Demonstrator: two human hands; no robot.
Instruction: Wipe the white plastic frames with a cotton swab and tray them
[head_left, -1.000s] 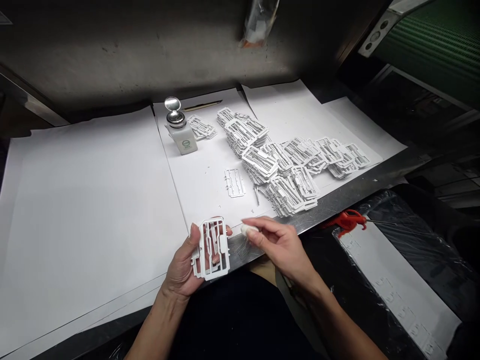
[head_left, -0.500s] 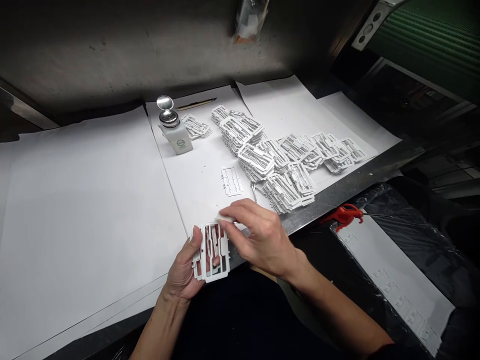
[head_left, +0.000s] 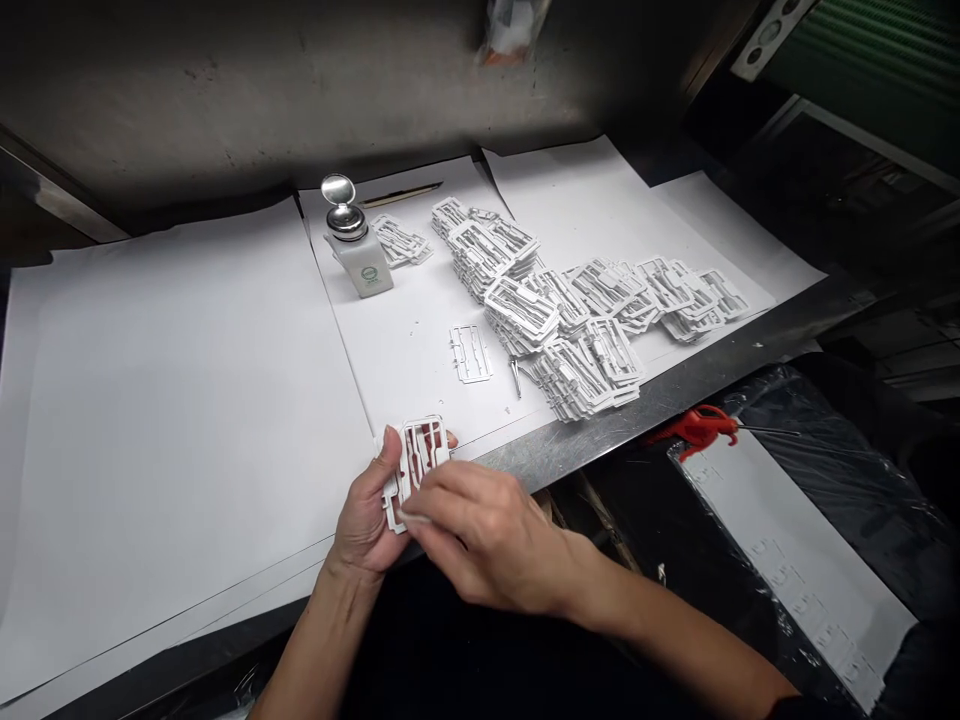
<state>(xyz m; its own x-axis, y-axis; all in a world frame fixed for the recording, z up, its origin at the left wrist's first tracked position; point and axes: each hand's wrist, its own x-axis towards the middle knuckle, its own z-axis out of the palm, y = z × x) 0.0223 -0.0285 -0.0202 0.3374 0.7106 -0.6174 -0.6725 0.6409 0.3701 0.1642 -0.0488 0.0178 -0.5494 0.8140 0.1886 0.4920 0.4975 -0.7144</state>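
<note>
Dispenser bottle (head_left: 372,274) stood 11 o'clock of the white slotted part (head_left: 406,475). Left hand (head_left: 367,515) pinched that part in its grip, by the surface's near edge; right hand (head_left: 491,535), 5 o'clock, pinched a white wad (head_left: 415,518). Stacked frames (head_left: 574,380) lay 2 o'clock.

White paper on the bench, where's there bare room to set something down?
Widest: the left sheet, left of the bottle and left hand. Another: the right sheet's back part, behind the stacked frames. Crowded: centre to right, under those stacks.
</note>
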